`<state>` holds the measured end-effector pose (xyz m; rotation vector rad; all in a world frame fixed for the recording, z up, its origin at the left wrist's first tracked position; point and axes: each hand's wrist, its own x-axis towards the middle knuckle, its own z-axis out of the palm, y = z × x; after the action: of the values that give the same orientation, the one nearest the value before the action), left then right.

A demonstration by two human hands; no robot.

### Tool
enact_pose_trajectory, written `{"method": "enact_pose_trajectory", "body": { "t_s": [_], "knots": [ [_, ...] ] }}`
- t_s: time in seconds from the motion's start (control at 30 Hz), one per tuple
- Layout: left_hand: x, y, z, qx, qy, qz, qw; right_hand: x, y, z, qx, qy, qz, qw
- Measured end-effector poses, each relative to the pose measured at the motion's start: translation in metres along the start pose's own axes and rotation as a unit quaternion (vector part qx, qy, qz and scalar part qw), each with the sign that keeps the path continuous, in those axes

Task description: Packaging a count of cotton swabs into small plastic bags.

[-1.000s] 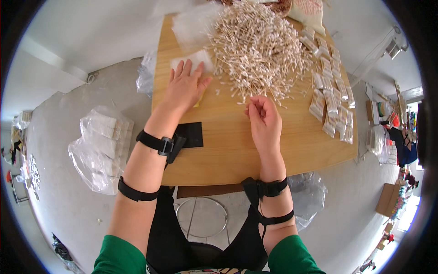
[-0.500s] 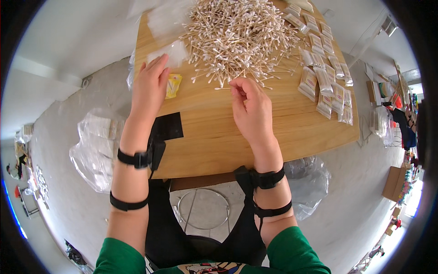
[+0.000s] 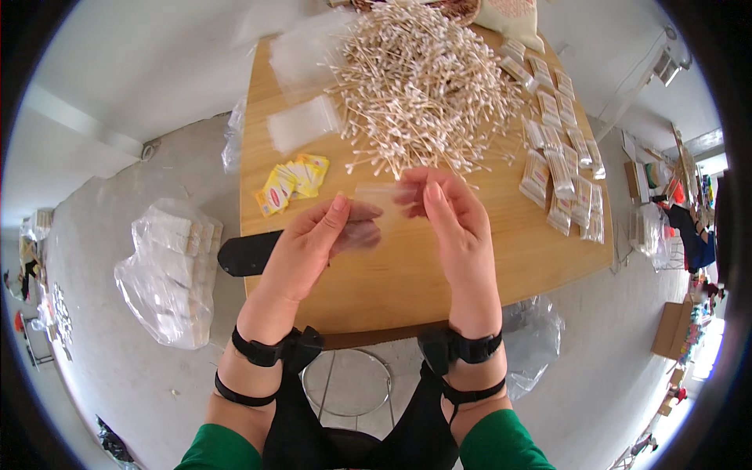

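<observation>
L hand [image 3: 313, 233] pinches clear bag [image 3: 377, 190], prob. steadying it; R hand [image 3: 457, 218]: fingers curled, pinch unclear; swabs [image 3: 427, 86] 12 o'clock.

White walls [image 3: 110, 70], grey floor [image 3: 172, 407], wooden table [image 3: 399, 286], round metal frame [image 3: 389, 378], bright window [image 3: 708, 362] right

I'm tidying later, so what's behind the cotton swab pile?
Behind the cotton swab pile, part of a brown woven item and a cream sack show; whatever the pile covers there cannot be seen.
</observation>
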<state>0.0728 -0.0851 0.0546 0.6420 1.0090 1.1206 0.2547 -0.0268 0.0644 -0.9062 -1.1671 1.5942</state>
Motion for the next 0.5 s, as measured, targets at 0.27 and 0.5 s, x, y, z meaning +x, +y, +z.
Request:
{"method": "enact_pose_trajectory", "body": {
  "t_s": [0.27, 0.5],
  "knots": [
    [0.007, 0.003, -0.026, 0.037, -0.066, 0.008, 0.997, 0.001, 0.013, 0.008, -0.232, -0.042, -0.066, 0.97],
    [0.021, -0.001, -0.035, 0.222, 0.067, 0.094, 0.968, 0.012, 0.024, 0.013, -0.389, 0.09, -0.168, 0.901]
  ]
}}
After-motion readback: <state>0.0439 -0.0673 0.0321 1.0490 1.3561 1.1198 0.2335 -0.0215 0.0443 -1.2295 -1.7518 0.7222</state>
